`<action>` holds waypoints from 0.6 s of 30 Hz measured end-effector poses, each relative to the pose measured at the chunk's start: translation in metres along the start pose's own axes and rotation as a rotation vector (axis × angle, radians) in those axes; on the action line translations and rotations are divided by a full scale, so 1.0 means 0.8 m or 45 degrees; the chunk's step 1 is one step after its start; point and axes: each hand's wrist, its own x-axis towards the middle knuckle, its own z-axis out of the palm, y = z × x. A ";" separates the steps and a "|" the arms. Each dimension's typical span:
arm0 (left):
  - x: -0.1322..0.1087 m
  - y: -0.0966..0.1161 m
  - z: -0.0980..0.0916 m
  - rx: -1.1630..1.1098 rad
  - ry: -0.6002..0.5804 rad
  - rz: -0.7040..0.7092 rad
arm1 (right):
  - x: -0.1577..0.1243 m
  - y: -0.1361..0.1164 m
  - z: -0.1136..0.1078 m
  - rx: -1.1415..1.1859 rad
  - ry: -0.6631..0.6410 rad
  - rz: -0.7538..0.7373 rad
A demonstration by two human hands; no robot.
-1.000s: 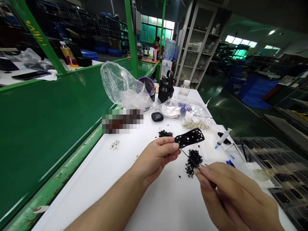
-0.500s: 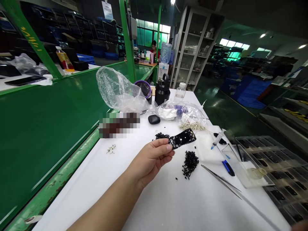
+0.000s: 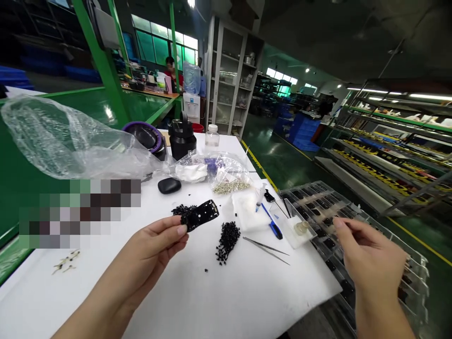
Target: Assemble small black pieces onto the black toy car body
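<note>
My left hand (image 3: 155,245) pinches one end of a flat black plastic part (image 3: 200,215) with holes and holds it above the white table (image 3: 212,301). A pile of small black pieces (image 3: 228,238) lies just right of it, and another small heap (image 3: 181,209) sits behind the part. Metal tweezers (image 3: 265,247) lie loose on the table. My right hand (image 3: 370,261) hovers over the clear compartment trays (image 3: 356,226) at the table's right edge, fingers loosely spread, with nothing visible in them.
A blue-tipped syringe (image 3: 270,221), a small clear dish (image 3: 300,229), bags of parts (image 3: 226,172), a black case (image 3: 169,185), a black bottle (image 3: 181,136) and a large crumpled plastic bag (image 3: 67,141) crowd the far side. A green bench (image 3: 10,188) runs along the left. A person sits far behind.
My right hand laid the tweezers down on the table and moved right, over the trays. The view swung right. My left hand kept its hold on the black part.
</note>
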 end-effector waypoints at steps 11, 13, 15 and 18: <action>-0.014 0.005 0.006 -0.037 -0.179 -0.049 | -0.003 -0.140 0.025 0.315 -0.740 -0.212; -0.016 0.006 0.007 -0.038 -0.209 -0.043 | -0.014 -0.179 0.046 0.569 -1.029 -0.355; -0.018 0.006 0.007 -0.031 -0.235 -0.034 | -0.025 -0.201 0.073 0.747 -1.277 -0.365; -0.020 0.006 0.006 0.003 -0.271 -0.012 | -0.044 -0.204 0.107 0.997 -1.390 -0.267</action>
